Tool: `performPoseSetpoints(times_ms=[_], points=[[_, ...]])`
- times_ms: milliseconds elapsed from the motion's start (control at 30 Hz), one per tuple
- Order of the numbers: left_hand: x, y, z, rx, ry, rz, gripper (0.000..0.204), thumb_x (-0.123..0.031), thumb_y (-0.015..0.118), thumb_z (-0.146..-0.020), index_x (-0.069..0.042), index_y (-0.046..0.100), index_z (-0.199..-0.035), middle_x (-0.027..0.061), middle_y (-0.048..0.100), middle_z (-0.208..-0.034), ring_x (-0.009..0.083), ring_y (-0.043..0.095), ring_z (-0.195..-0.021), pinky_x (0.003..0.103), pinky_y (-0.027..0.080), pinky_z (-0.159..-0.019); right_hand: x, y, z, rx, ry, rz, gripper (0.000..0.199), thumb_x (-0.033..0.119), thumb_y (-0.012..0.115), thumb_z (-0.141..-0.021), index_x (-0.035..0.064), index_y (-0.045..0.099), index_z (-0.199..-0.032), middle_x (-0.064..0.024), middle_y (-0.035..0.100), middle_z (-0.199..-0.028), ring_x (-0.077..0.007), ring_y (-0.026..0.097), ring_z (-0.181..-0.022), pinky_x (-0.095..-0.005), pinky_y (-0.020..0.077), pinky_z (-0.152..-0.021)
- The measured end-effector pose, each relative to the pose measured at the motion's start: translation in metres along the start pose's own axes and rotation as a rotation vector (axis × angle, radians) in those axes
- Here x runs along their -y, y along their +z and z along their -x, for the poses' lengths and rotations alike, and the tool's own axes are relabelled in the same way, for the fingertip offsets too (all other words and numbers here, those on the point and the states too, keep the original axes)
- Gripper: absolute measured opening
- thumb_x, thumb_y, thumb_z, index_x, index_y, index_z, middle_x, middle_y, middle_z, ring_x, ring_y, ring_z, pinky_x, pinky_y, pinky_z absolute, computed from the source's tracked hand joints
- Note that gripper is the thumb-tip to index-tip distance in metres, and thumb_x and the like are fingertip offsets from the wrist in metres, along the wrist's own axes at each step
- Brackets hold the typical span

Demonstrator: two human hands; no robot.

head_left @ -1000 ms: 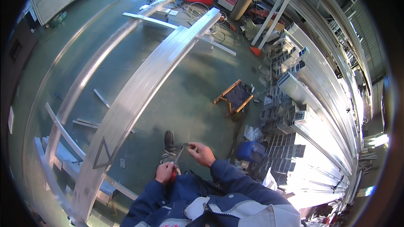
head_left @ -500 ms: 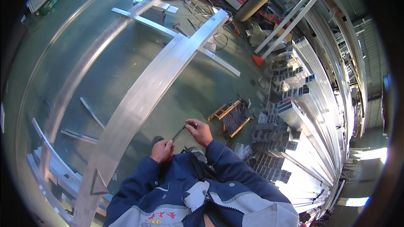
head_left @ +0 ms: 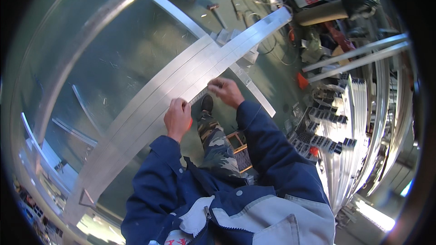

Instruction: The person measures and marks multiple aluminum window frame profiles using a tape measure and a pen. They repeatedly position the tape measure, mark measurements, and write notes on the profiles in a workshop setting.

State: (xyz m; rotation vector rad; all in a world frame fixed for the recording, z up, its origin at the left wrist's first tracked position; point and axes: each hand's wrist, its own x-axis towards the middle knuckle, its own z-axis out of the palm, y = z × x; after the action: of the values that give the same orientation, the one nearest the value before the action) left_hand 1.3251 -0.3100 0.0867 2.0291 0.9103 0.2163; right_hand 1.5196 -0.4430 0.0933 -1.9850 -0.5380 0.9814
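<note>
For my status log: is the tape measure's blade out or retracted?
Out: a pale strip of blade shows between the left hand and right hand.

Holding a tape measure [head_left: 197,97] drawn out between left hand [head_left: 177,118] and right hand [head_left: 228,92], just beside the edge of long silvery metal beams [head_left: 175,81] laid side by side. Standing in camouflage trousers [head_left: 216,147] on a green floor [head_left: 145,41], near a wooden-framed stool [head_left: 244,158].
</note>
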Motion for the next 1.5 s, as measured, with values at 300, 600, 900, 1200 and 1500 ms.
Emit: performPoseSetpoints(times_ms=[300, 600, 900, 1200, 1500], points=[[-0.012, 0.136, -0.151, -0.138, -0.142, -0.207, 0.011, -0.021, 0.074, -0.089, -0.013, 0.066, -0.089, 0.0060, 0.059, -0.098, 0.0315, 0.063, -0.090, 0.044, 0.053, -0.071, -0.068, -0.080, -0.200, 0.022, -0.101, 0.456, 0.024, 0.034, 0.073, -0.090, 0.0154, 0.080, -0.103, -0.0113, 0.076, -0.093, -0.0311, 0.072, -0.086, -0.0407, 0.0560, -0.076], [-0.018, 0.155, -0.182, -0.171, -0.180, -0.254, 0.008, -0.020, 0.075, -0.088, -0.016, 0.069, -0.090, 0.0011, 0.062, -0.095, 0.0260, 0.063, -0.088, 0.041, 0.052, -0.071, -0.061, -0.095, -0.225, 0.034, -0.023, 0.466, 0.020, 0.031, 0.070, -0.092, 0.0172, 0.080, -0.102, -0.0083, 0.075, -0.091, -0.0313, 0.071, -0.086, -0.0409, 0.0558, -0.075], [-0.015, 0.152, -0.181, -0.170, -0.132, -0.354, 0.009, -0.018, 0.076, -0.087, -0.017, 0.068, -0.090, 0.0005, 0.062, -0.093, 0.0275, 0.062, -0.089, 0.041, 0.052, -0.071, -0.075, -0.081, -0.229, 0.012, -0.135, 0.603, 0.021, 0.033, 0.070, -0.093, 0.0172, 0.079, -0.103, -0.0084, 0.076, -0.094, -0.0327, 0.071, -0.086, -0.0422, 0.0561, -0.075], [-0.013, 0.152, -0.172, -0.209, -0.125, -0.323, 0.008, -0.016, 0.076, -0.087, -0.016, 0.070, -0.092, -0.0014, 0.063, -0.089, 0.0236, 0.062, -0.082, 0.038, 0.050, -0.070, -0.074, -0.087, -0.232, 0.044, -0.138, 0.628, 0.023, 0.035, 0.068, -0.093, 0.0177, 0.078, -0.104, -0.0094, 0.075, -0.092, -0.0345, 0.070, -0.087, -0.0439, 0.0559, -0.075], [-0.011, 0.150, -0.171, -0.222, -0.159, -0.267, 0.006, -0.016, 0.077, -0.085, -0.017, 0.074, -0.090, -0.0015, 0.064, -0.086, 0.0219, 0.062, -0.081, 0.037, 0.049, -0.067, -0.074, -0.097, -0.239, 0.148, -0.195, 0.775, 0.025, 0.035, 0.068, -0.097, 0.0147, 0.078, -0.107, -0.0117, 0.073, -0.094, -0.0328, 0.069, -0.088, -0.0428, 0.0550, -0.076]])
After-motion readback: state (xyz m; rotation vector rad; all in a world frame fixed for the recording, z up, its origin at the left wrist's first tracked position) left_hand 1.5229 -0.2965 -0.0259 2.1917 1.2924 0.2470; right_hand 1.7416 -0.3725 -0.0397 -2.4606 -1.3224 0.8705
